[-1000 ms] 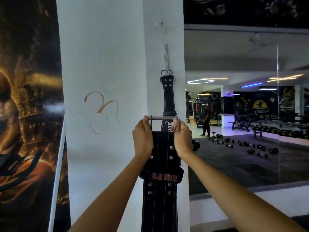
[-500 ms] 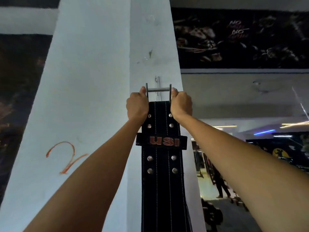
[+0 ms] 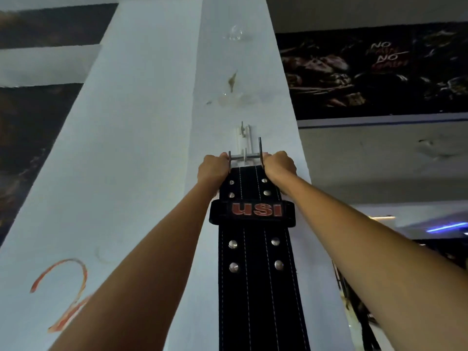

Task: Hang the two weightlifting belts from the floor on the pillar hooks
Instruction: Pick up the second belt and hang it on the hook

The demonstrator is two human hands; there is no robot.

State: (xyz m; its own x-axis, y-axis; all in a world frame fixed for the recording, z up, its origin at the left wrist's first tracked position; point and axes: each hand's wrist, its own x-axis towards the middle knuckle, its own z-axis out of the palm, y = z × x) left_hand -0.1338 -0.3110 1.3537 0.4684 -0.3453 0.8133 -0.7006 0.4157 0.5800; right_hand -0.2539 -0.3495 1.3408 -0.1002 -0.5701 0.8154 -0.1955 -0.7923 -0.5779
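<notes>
A wide black weightlifting belt [image 3: 255, 274] with white stitching, silver rivets and a red "USI" loop hangs down the white pillar [image 3: 141, 153]. Its steel buckle [image 3: 245, 156] is held up against the pillar. My left hand [image 3: 212, 171] grips the buckle's left side and my right hand [image 3: 278, 167] grips its right side. A small white hook [image 3: 243, 131] is fixed to the pillar just above the buckle bar, and its lower part shows behind the bar. The narrower belt seen before is hidden behind the wide one.
An orange painted mark [image 3: 63, 295] is on the pillar's left face. Dark posters cover the wall at the left [image 3: 33, 138] and upper right [image 3: 374, 72]. Old adhesive stains [image 3: 233, 97] sit higher on the pillar. Gym lights [image 3: 445, 227] glow at the lower right.
Both hands have lifted the belt's buckle up the pillar, from chest height to the level of the white hook. My view has tilted upward with it.
</notes>
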